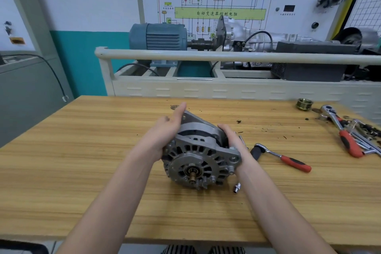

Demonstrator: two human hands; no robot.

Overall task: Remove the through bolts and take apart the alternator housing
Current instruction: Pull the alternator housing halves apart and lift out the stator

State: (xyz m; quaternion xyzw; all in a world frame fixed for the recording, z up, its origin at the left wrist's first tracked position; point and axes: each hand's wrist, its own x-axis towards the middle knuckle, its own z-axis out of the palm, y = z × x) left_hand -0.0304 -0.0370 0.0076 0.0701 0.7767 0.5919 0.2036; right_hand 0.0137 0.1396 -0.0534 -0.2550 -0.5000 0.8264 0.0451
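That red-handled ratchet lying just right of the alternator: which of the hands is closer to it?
Right. The right hand grips the alternator on the side facing the ratchet; the left hand holds the far side.

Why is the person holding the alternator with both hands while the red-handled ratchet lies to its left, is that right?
Not quite. The head view shows the ratchet lying to the right of the alternator, not the left. The left hand and right hand do both hold the alternator.
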